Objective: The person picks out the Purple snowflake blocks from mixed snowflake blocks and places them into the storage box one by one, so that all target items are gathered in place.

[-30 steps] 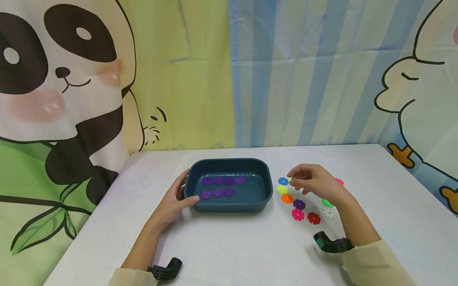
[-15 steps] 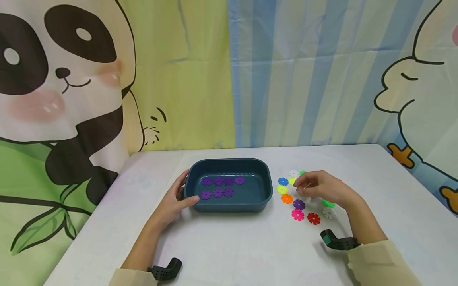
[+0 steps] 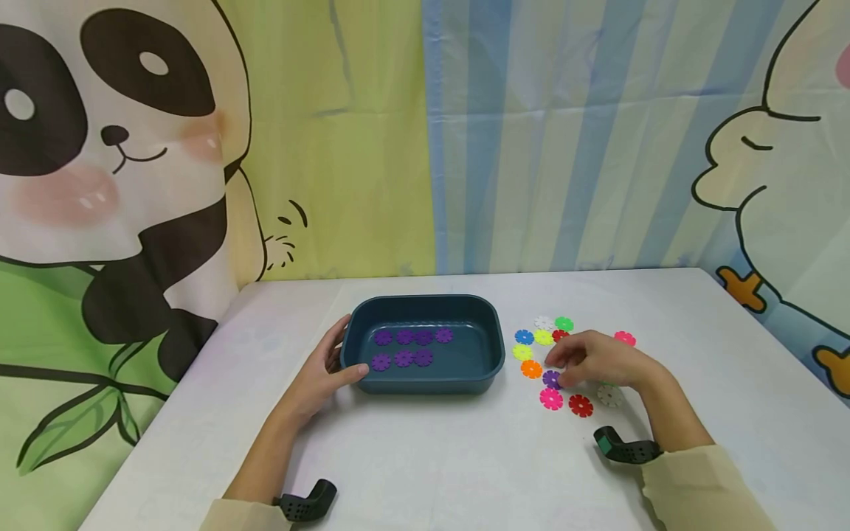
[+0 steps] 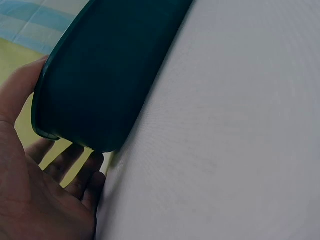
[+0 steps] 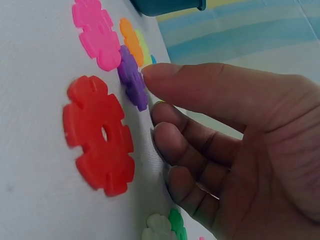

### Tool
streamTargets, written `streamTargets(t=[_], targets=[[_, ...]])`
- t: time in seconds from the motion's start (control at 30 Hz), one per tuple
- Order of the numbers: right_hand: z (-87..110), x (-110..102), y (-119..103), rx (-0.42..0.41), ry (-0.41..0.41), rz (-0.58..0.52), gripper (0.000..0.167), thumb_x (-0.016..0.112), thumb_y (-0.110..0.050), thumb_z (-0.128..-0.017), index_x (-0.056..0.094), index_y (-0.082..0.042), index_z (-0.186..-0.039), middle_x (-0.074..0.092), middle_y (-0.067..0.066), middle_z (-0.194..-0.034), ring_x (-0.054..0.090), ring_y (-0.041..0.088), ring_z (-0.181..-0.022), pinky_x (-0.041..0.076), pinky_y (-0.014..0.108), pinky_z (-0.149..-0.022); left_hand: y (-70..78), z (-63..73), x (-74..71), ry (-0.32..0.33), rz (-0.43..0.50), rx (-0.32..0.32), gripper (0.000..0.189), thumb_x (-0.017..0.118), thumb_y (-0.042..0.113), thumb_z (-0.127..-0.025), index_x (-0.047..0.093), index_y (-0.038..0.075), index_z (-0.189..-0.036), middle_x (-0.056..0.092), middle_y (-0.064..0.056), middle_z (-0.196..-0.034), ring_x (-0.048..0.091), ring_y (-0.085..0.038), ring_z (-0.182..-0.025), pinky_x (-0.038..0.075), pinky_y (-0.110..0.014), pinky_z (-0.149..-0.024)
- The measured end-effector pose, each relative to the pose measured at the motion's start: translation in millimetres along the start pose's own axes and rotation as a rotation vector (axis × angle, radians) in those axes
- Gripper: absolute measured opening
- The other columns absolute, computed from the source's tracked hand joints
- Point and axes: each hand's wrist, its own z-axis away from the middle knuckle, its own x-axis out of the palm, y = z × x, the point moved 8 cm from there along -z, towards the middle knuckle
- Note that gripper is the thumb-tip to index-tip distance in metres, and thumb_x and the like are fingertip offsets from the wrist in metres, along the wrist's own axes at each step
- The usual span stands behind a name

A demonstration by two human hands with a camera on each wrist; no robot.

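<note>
My left hand [image 3: 323, 377] holds the near left corner of a dark teal rectangular basin [image 3: 425, 386], thumb over the rim and fingers along its outer side. Several purple flower-shaped plastic discs [image 3: 403, 359] lie in two rows on the basin's floor. On the table to the right, my right hand [image 3: 594, 360] is low over a loose cluster of such discs, fingers bent and apart from the thumb. In the right wrist view, its thumb tip is right at the edge of a purple disc [image 5: 131, 77], with a red disc [image 5: 100, 135] nearer the camera.
Around the right hand lie an orange disc [image 3: 531, 369], a blue disc [image 3: 524, 337], a pink disc [image 3: 551, 399] and a white disc [image 3: 609, 395], among others. The white table [image 3: 425, 457] ends at a cartoon-printed curtain [image 3: 564, 147]. Black cameras sit on both wrists.
My right hand has drawn back from the far discs and come down to the purple disc, uncovering white, green, yellow and red discs behind it. My left hand and the basin have stayed put.
</note>
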Motion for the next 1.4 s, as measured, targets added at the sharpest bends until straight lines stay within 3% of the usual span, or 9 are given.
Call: streamTargets(t=[0.33, 1.0, 1.4], targets=[[-0.8, 4.9, -3.6, 0.006, -0.004, 0.041, 0.031, 0.086, -0.012, -0.080, 0.071, -0.007, -0.106, 0.061, 0.006, -0.091, 0.054, 0.023, -0.088, 0.052, 0.027, -0.069, -1.2, 0.2, -1.1, 0.005, -0.003, -0.016, 0.093, 0.075, 0.018, -0.093, 0.018, 0.024, -0.167, 0.030, -0.016, -0.168, 0.033, -0.041, -0.153, 0.020, -0.060, -0.126], [1.0, 3.0, -2.1, 0.010, 0.008, 0.036, 0.035, 0.089, -0.015, -0.078, 0.066, -0.008, -0.103, 0.059, 0.006, -0.091, 0.054, 0.023, -0.088, 0.051, 0.029, -0.069, -2.3, -0.8, -1.1, 0.015, -0.029, -0.029, 0.091, 0.074, 0.018, -0.094, 0.020, 0.026, -0.166, 0.032, -0.015, -0.167, 0.033, -0.041, -0.153, 0.020, -0.060, -0.127], [1.1, 1.0, 5.7, -0.012, -0.008, -0.036, 0.024, 0.082, -0.016, -0.086, 0.067, -0.007, -0.103, 0.061, 0.007, -0.089, 0.057, 0.025, -0.090, 0.053, 0.032, -0.074, -3.5, -0.8, -1.5, 0.008, -0.018, -0.024, 0.092, 0.075, 0.019, -0.093, 0.019, 0.026, -0.166, 0.031, -0.015, -0.167, 0.032, -0.040, -0.154, 0.019, -0.060, -0.127]])
